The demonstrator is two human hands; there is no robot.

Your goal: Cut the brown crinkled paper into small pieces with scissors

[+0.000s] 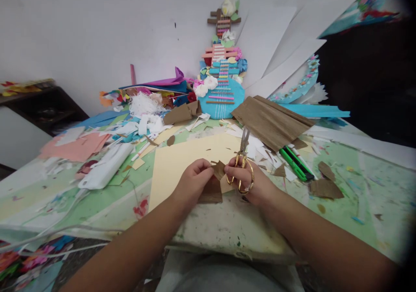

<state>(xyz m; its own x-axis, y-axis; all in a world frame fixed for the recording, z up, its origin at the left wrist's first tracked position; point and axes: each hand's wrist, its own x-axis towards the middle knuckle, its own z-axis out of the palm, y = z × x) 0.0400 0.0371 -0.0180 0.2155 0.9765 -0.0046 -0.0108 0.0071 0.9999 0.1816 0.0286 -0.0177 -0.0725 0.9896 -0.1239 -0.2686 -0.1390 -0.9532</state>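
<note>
My left hand (192, 180) is closed on a small piece of brown paper (214, 183), pinching its upper edge near the table's front. My right hand (248, 180) grips gold-handled scissors (242, 164) with fingers through the loops, blades pointing away from me and up. Its fingertips also touch the brown paper. Both hands meet over a cream sheet (182, 162) lying on the paint-stained table (357, 183).
A green utility knife (295, 163) and brown scraps (325, 188) lie to the right. A folded brown sheet (269, 121) sits behind the scissors. A white glue gun (105, 167) lies left. A colourful paper guitar (222, 71), white boards and paper clutter stand at the back.
</note>
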